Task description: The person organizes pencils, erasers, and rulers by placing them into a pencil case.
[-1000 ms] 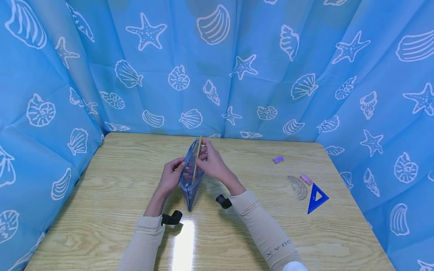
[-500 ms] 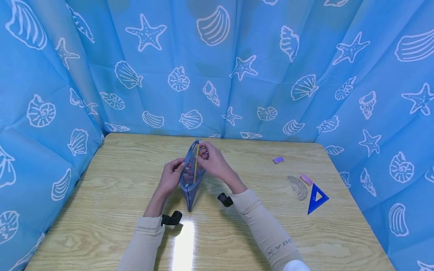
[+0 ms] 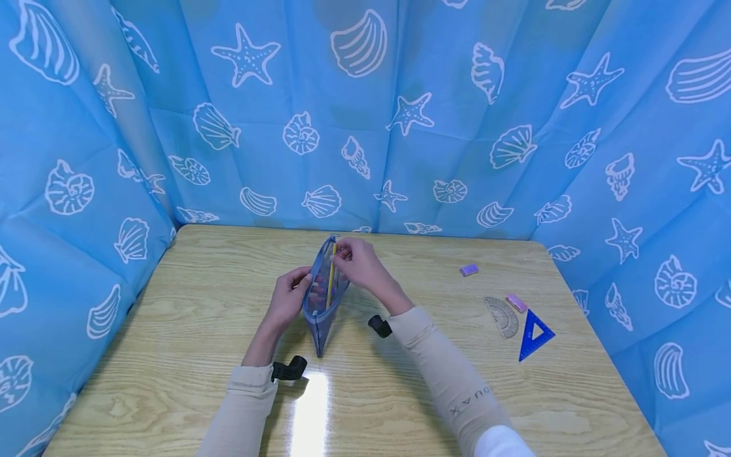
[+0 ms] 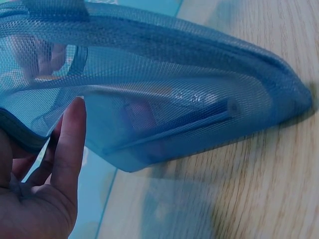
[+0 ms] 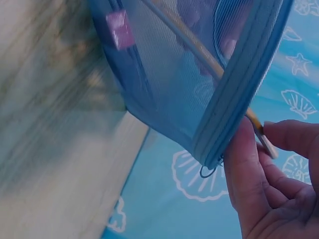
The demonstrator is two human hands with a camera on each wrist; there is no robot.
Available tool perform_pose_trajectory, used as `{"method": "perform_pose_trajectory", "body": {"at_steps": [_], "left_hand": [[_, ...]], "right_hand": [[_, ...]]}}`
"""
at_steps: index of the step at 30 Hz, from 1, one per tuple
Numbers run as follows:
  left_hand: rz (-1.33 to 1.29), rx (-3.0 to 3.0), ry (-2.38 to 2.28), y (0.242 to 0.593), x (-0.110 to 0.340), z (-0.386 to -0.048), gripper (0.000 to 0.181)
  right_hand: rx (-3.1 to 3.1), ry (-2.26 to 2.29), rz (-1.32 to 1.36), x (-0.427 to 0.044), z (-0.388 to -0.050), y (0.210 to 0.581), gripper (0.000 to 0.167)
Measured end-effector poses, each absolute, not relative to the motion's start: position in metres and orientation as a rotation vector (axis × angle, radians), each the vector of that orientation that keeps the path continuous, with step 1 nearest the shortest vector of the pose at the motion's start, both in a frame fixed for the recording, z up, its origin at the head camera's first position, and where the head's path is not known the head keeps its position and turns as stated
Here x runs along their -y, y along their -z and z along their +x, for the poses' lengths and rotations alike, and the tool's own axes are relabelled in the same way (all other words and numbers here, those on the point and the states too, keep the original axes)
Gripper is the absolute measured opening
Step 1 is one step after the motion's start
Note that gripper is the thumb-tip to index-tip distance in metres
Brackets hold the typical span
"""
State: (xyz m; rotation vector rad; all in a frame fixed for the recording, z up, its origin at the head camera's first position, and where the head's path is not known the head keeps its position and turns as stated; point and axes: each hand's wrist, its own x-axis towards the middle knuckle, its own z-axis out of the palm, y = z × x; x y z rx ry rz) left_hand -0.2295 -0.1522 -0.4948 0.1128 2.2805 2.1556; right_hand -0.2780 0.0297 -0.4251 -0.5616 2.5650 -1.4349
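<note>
The left hand (image 3: 288,295) pinches the near rim of a blue mesh pouch (image 3: 323,330), its thumb and fingers on either side of the fabric, and the zipped mouth gapes wide. The right hand (image 3: 361,263) is at the far end of that mouth, its thumb and curled fingers (image 5: 244,174) nipping one end of a yellow pencil (image 3: 331,279). The pencil lies mostly inside the pouch, slanting along its length, with the pinched end sticking out past the rim beside a metal zip pull (image 5: 208,172). Through the mesh show a pink block (image 5: 120,30) and a dark blue stick (image 4: 184,124); pale marks near the stick could be print, but they are too blurred to read.

The pouch stands on a wood-grain table (image 3: 188,317). Well apart, on the person's right, lie a purple block (image 3: 469,270), a pink block with a pale band, a clear protractor (image 3: 501,317) and a blue set square (image 3: 526,346). Any figures on the last two are too small to make out.

Dark capitals run along the right sleeve (image 3: 440,374), upside down in the head view: X, A, U and O can be picked out, though the full word is uncertain. No brand is legible on the pouch or pencil.
</note>
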Motion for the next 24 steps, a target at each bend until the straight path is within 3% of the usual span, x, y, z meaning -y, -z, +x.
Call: {"method": "perform_pose_trajectory", "body": {"at_steps": [11,24], "left_hand": [[0.104,-2.244,-2.176,0.496,0.153,-0.231,0.034],[0.112,-2.211,-2.219,0.495,0.153,-0.230,0.034]], "right_hand": [[-2.674,1.163,-0.575,-0.028,-0.282,0.413,0.038],[-2.701,1.242,-0.656,-0.051,-0.278,0.416,0.036]]}}
